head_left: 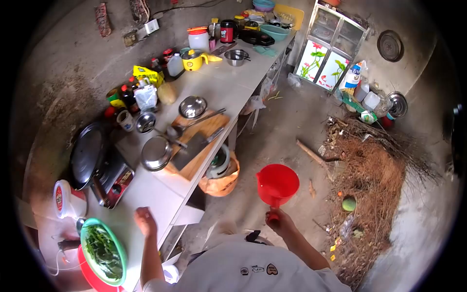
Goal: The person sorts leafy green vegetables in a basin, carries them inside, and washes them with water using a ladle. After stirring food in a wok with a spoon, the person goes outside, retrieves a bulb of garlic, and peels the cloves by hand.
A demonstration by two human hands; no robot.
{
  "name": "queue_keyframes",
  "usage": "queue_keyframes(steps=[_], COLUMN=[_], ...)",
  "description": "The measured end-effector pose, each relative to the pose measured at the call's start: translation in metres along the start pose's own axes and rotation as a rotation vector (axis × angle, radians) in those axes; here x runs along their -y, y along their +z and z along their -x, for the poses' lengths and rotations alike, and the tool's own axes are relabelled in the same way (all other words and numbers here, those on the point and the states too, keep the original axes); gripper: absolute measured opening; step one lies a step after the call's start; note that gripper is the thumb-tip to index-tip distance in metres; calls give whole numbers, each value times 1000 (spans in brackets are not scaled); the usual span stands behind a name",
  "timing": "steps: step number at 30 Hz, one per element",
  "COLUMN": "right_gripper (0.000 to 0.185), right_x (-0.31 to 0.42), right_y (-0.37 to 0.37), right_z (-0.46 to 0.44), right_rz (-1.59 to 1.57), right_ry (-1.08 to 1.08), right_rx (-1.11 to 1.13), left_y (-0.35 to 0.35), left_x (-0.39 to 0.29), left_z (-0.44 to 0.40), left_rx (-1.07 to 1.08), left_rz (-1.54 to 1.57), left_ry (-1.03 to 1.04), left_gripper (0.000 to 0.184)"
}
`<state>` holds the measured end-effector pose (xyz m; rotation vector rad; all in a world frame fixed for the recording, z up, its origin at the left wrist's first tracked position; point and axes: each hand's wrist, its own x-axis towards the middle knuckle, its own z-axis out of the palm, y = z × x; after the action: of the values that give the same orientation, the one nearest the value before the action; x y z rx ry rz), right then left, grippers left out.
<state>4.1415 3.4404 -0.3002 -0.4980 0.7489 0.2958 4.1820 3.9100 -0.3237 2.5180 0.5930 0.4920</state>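
Note:
My right hand (278, 222) is wrapped round the handle of a red plastic water scoop (278, 184), held out over the floor with its bowl facing up. My left hand (145, 222) hovers at the counter's front edge, fingers loosely curled and nothing seen in them. Left of it stands a green basin (122, 253) of leafy greens (101, 250), partly over a red basin (87, 270). Beyond that hand are a frying pan (88, 151) on a cooktop (118, 180), and a cleaver (189, 151) on a wooden cutting board (202, 131).
A long counter (224, 87) runs away along the left wall, with bottles, metal bowls and a yellow pot (192, 61). Below it a gas cylinder (220, 163) stands in an orange-brown bag. Brushwood (372, 170) and a round green melon (349, 204) lie on the right-hand floor.

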Motion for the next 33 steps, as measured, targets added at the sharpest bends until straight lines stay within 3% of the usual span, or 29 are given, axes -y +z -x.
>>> queue_keyframes(steps=[2,3,4,5,6,7,9,10,12,15,17,19,20,22,23,25,27,28,30,31,33], right_gripper=[16,17,23,23,25,28,36,39,55,62,58,48,48,37,37,34,34,33,31,30,28], right_x=[36,55,72,90,107,123,154,167,201,250,280,310,324,350,364,395,426,443,473,484,503], right_y=[29,47,61,77,95,112,143,161,198,220,223,227,221,213,223,262,298,324,377,401,450], right_z=[-21,-35,-54,-75,-97,-120,-167,-181,-203,-242,-279,-319,-350,-410,-427,-467,-518,-540,-588,-614,-666], right_rz=[123,237,294,301,381,458,547,700,988,1310,1353,1462,1468,1552,1560,1497,1731,1817,1936,1970,1951], right_ry=[2,3,29,21,66,112,124,125,53,-89,-10,29,38,-205,-193,-314,-646,-830,-1186,-1353,-1505], right_rx=[18,41,75,77,155,234,264,335,399,560,547,399,408,541,552,541,475,426,345,315,236], left_y=[68,106,130,189,200,217,243,264,305,312,342,376,389,416,429,439,430,414,386,394,415], left_x=[-65,-89,-143,-155,-213,-265,-350,-363,-393,-431,-425,-403,-396,-378,-368,-360,-367,-390,-441,-457,-497], left_z=[5,-2,-1,-4,-12,-17,-36,-47,-74,-130,-167,-203,-223,-252,-264,-294,-319,-329,-353,-363,-385], left_rx=[285,591,862,1096,1245,1291,1445,1458,1347,1132,988,934,916,831,763,482,224,217,-321,-317,61], left_rz=[274,249,764,1176,1036,1050,1144,1150,1255,1408,1327,1402,1384,1362,1357,668,200,187,-404,-434,64], left_ry=[82,183,-218,-439,-279,-272,-691,-711,-791,-942,-1015,-940,-891,-776,-710,-222,42,18,339,316,-104], left_gripper=[26,30,29,29,35,42,39,39,32,23,19,19,19,22,24,32,39,39,35,35,30])
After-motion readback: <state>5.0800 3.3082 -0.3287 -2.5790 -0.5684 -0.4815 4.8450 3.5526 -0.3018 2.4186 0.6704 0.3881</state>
